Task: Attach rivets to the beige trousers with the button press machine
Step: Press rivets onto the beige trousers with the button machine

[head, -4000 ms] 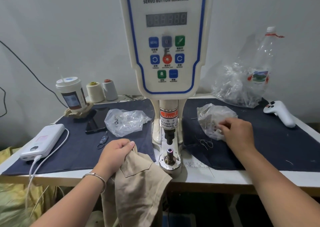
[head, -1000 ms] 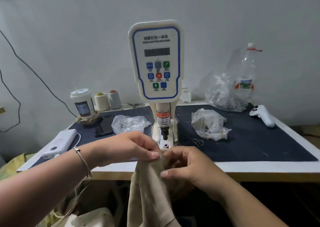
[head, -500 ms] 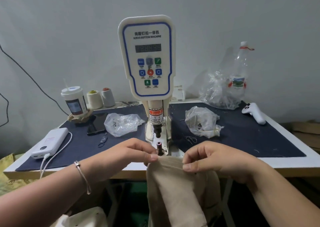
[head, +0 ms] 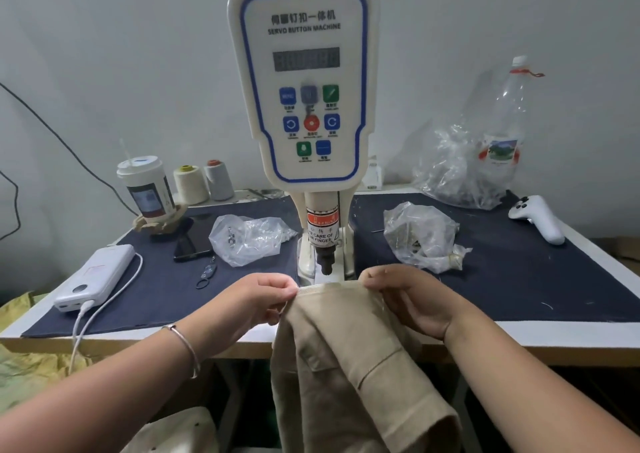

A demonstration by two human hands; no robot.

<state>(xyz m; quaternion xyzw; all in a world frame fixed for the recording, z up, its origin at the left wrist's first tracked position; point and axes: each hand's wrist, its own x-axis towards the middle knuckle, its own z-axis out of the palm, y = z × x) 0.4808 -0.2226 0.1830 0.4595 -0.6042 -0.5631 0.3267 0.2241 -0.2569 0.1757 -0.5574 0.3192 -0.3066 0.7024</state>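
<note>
Both hands [head: 263,300] [head: 412,300] pinching trousers [head: 332,317] edge under press [head: 325,262]; risk crushed fingers [head: 372,281], crooked rivet if cloth slips.

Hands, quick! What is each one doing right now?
Left hand: pinches the top edge of the beige trousers.
Right hand: fingers curled, grips the same edge on the other side.
</note>
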